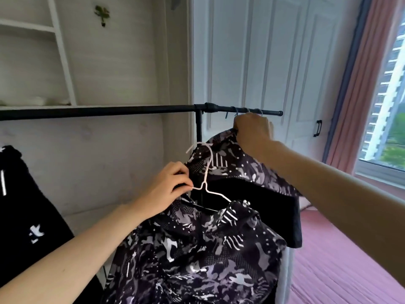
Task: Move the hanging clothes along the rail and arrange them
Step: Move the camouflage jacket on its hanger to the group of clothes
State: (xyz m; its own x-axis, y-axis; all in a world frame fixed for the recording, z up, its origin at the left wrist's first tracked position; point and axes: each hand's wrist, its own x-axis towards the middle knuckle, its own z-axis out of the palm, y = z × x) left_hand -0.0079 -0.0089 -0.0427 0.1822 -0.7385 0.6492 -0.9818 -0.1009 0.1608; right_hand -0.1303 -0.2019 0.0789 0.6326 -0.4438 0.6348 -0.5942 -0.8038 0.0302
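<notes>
A black rail (105, 110) runs across the view at mid height. My left hand (168, 187) grips the neck of a white wire hanger (207, 172) that is off the rail and below it. On this hanger sits a black, grey and white patterned jacket (197, 255). My right hand (252, 132) is closed on the jacket's hood, lifted just under the rail's right end. Several hanger hooks (247, 110) sit on that end, and a dark garment (252, 207) hangs below them behind the jacket.
A black garment with white marks (28, 216) hangs at the far left. The rail's upright post (199, 126) stands behind the hanger. White shelves and wardrobe doors fill the back; a pink bed (339, 260), pink curtain and window lie to the right.
</notes>
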